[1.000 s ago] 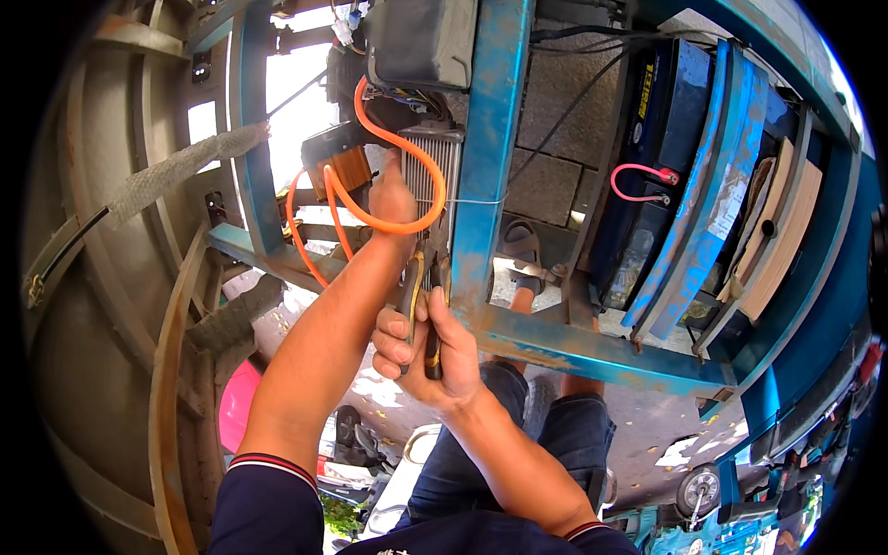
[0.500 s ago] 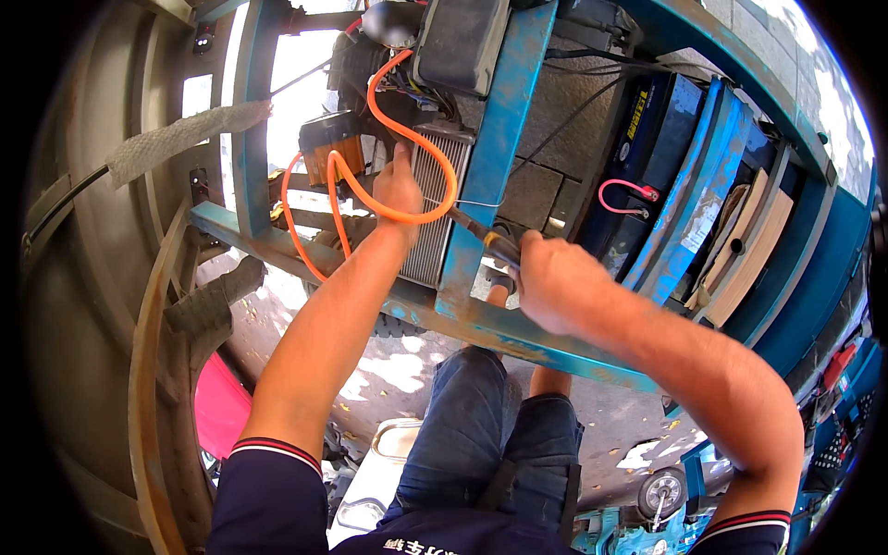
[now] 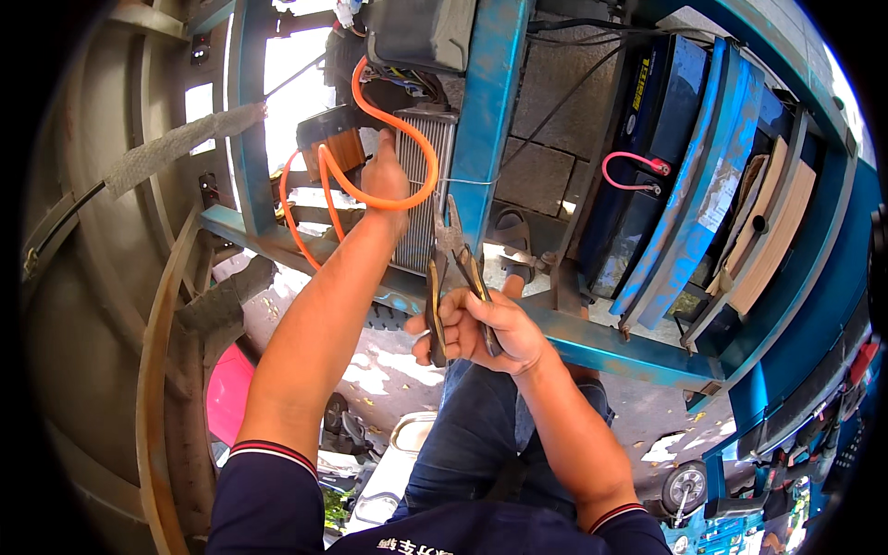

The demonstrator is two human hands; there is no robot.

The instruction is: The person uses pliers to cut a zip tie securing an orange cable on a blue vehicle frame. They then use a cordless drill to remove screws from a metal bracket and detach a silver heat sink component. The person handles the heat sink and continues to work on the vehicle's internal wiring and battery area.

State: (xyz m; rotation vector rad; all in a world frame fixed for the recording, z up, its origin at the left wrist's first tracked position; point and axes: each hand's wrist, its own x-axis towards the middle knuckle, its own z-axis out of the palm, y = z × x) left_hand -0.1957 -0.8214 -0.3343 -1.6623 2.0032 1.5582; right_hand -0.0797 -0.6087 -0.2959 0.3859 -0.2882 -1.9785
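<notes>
Combination pliers (image 3: 449, 242) with dark, yellow-marked handles are in my right hand (image 3: 495, 331), the handles spread and the jaws pointing up beside the blue frame beam (image 3: 497, 102). My fingers curl round both handles. My left hand (image 3: 386, 185) reaches in beside a finned metal unit (image 3: 424, 153), curled with most of its fingers hidden; what it grips cannot be made out. A thick orange cable (image 3: 433, 166) loops over this hand and wrist. Just above the jaws, a thin white strip (image 3: 472, 181) crosses the beam, clear of the pliers.
Left of my hand is an orange-brown unit (image 3: 344, 148) with orange cables; a black box (image 3: 421, 35) sits above. Right of the beam are a dark battery (image 3: 638, 139) with a pink lead (image 3: 610, 166) and wooden boards (image 3: 775, 236). A blue crossbar (image 3: 620, 356) runs before my legs.
My right hand has moved left and down with the pliers and turned palm up. The pliers now point upward with handles spread. My left hand stays by the finned unit.
</notes>
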